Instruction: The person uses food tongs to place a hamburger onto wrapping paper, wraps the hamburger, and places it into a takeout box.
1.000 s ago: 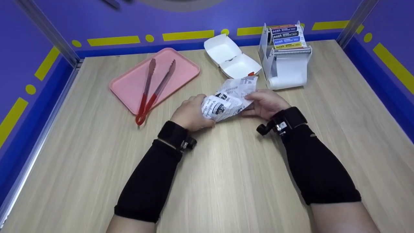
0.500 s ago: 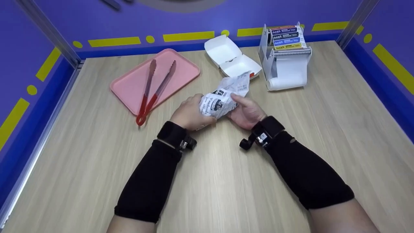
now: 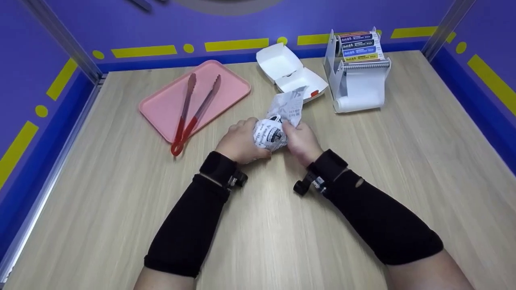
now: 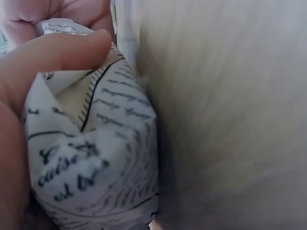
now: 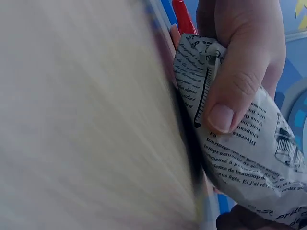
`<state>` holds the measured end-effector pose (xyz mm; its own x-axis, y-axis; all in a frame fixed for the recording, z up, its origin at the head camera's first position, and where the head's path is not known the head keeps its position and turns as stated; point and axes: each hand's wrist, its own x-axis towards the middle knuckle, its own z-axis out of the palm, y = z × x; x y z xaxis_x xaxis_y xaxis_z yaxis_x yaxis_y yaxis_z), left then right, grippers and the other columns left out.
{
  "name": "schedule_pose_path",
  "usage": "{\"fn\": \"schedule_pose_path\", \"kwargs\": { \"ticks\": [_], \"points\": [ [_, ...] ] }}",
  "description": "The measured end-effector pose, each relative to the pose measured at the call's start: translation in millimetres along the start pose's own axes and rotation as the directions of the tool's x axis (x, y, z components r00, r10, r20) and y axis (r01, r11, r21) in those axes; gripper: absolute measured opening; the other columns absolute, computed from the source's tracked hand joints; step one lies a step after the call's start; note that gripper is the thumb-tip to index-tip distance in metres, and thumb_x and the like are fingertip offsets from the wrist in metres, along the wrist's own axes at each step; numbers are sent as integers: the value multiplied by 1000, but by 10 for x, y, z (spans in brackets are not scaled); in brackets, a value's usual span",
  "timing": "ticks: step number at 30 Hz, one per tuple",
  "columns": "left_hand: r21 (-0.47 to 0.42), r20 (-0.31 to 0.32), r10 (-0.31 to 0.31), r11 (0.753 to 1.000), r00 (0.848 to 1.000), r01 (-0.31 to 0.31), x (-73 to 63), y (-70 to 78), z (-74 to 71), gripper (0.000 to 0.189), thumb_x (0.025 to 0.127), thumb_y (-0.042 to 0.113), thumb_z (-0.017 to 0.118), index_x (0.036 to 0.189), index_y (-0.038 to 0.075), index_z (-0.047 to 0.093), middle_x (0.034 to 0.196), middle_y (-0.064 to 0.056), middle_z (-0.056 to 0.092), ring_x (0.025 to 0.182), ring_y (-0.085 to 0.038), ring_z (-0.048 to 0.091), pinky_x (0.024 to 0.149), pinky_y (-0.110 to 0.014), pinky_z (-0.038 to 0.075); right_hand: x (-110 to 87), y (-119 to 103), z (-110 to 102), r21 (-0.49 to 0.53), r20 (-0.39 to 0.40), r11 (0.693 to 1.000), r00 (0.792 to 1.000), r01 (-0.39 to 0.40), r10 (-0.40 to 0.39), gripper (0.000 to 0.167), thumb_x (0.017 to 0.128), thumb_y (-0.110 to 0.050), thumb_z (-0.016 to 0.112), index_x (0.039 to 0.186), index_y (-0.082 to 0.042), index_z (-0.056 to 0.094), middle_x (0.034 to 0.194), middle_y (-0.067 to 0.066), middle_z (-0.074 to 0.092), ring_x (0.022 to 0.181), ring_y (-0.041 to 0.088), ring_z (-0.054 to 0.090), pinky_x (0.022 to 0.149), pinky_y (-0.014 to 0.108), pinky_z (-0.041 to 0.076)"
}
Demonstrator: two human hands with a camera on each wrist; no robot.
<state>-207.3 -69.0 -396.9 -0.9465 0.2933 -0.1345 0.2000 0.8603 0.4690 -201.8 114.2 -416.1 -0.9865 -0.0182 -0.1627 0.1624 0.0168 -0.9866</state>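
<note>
Between the two hands is a bundle in white wrapping paper (image 3: 266, 135) with black newspaper-style print; its contents are hidden. My left hand (image 3: 240, 141) holds the rounded left end, thumb along the near side. At the other end my right hand (image 3: 300, 141) pinches the paper, its thumb on top and its other fingers mostly hidden. A loose flap of paper (image 3: 288, 104) sticks up past the right thumb, towards an open white carton (image 3: 279, 62). Close up in the left wrist view, folds of the printed paper (image 4: 96, 177) show below a thumb.
On the left lies a pink tray (image 3: 161, 106), with red-handled tongs (image 3: 183, 135) resting across it. A label dispenser (image 3: 365, 86) with several coloured rolls stands at the back right. Purple walls (image 3: 242, 24) enclose the wooden table (image 3: 258, 225).
My right hand has moved left and slightly towards me, closer to my left hand, and now pinches the paper. The loose flap has swung left and more upright. My left hand has hardly moved.
</note>
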Motion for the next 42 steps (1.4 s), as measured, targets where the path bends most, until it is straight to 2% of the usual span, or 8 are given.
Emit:
{"fn": "schedule_pose_path", "kwargs": {
  "ticks": [4,10,14,22,28,33,38,42],
  "points": [
    [27,0,29,999,1000,-29,9,1,2,92,74,48,90,146,8,48,124,-9,62,112,-29,59,103,-47,49,-81,-28,21,-266,105,950,984,164,-141,41,112,-18,43,142,6,58,134,23,69,120,26,65,107,37,51],
    [5,25,30,1000,999,-30,12,-4,2,101,75,44,91,155,9,41,135,-11,59,121,-31,55,107,-46,48,-120,-57,0,-403,267,841,925,362,-271,53,111,-11,42,161,3,34,166,20,40,154,31,39,130,42,28],
    [-31,40,41,999,998,-40,12,-10,5,105,74,40,92,158,9,37,141,-13,55,129,-32,50,113,-44,46,-137,-83,-21,-508,367,737,886,446,-283,61,110,-9,43,164,5,17,174,22,13,163,32,16,134,41,13],
    [-92,26,130,988,991,-127,43,-39,11,105,71,29,94,159,7,40,150,-12,56,140,-31,46,126,-42,30,-183,-137,-35,-614,538,544,808,572,-243,65,106,-4,44,162,10,15,173,28,5,163,37,9,134,46,10],
    [78,84,271,957,959,-278,79,-36,9,95,80,27,84,162,9,40,166,-7,44,157,-29,36,130,-52,19,-231,-153,-2,-634,622,448,760,631,-190,66,104,-5,44,163,8,17,172,28,7,163,42,7,133,54,9],
    [132,129,292,942,948,-308,106,-43,25,88,86,35,78,162,9,41,169,-11,37,161,-33,27,131,-60,10,-260,-158,12,-639,675,352,718,684,-170,60,109,-10,41,162,10,20,171,31,11,162,44,10,133,55,9],
    [23,127,295,954,947,-300,85,-145,-5,108,82,47,85,165,3,32,173,-23,23,163,-41,12,133,-59,-2,-282,-151,17,-652,697,278,702,705,-145,60,110,-14,41,162,9,22,172,30,12,162,45,10,133,56,11],
    [-223,113,221,956,969,-192,-4,-283,-137,129,73,45,95,169,9,16,176,-20,10,163,-39,13,134,-51,10,-294,-155,16,-664,701,244,702,706,-125,62,108,-12,42,163,8,20,173,27,11,162,43,10,133,55,11]
  ]
}}
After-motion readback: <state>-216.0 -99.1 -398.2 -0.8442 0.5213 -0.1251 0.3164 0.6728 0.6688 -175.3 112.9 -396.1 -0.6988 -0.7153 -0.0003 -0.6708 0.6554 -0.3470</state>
